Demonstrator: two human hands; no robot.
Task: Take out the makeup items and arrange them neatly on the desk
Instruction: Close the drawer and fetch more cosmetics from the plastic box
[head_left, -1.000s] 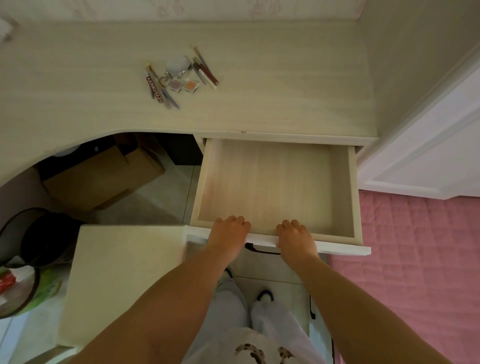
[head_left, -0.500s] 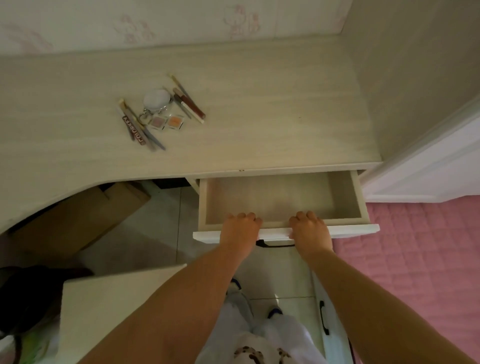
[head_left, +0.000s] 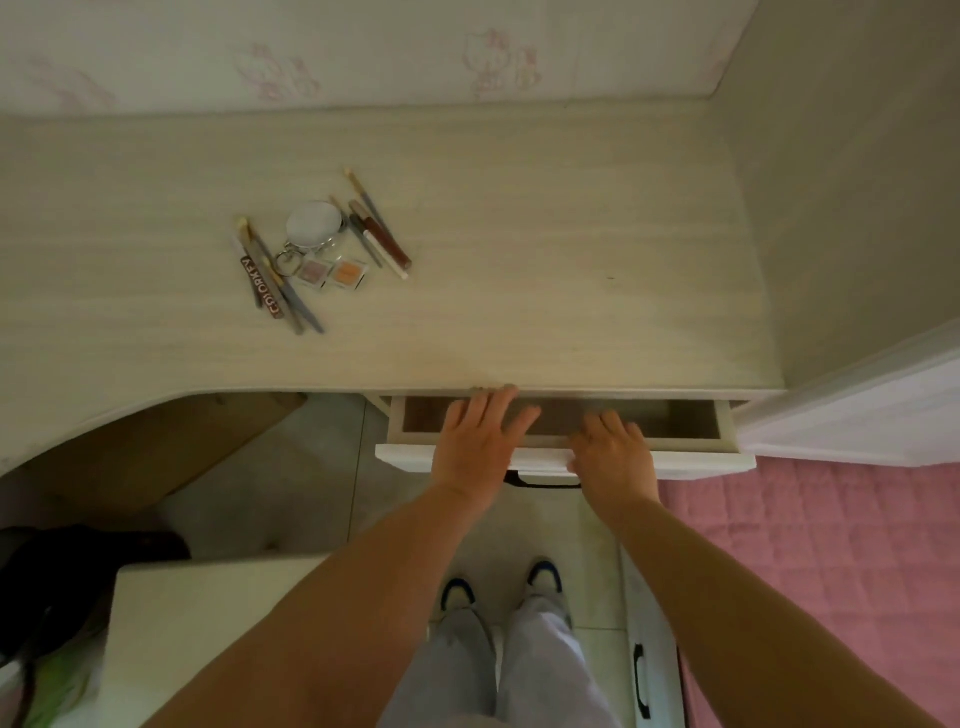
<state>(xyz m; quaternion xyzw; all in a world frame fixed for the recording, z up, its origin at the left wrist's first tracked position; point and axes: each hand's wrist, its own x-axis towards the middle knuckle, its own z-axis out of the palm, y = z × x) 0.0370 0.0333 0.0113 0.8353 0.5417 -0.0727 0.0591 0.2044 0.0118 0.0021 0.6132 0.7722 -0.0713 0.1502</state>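
Progress: makeup items lie grouped on the desk, far left of the drawer; what shows of the drawer looks empty, open only a crack.
Left: closing it.
Left hand: fingers straight, spread, over the front.
Right hand: fingers loosely bent, on the front.
Materials: pale woodgrain; slim pencils, round compact, square pans.

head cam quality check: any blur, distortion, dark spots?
Head view: dim, warm light; wide-angle bending of the desk edges; the left hand and right hand slightly soft; drawer interior shadowed; dark lower-left corner; COLORKEY lettering on one makeup stick still legible.
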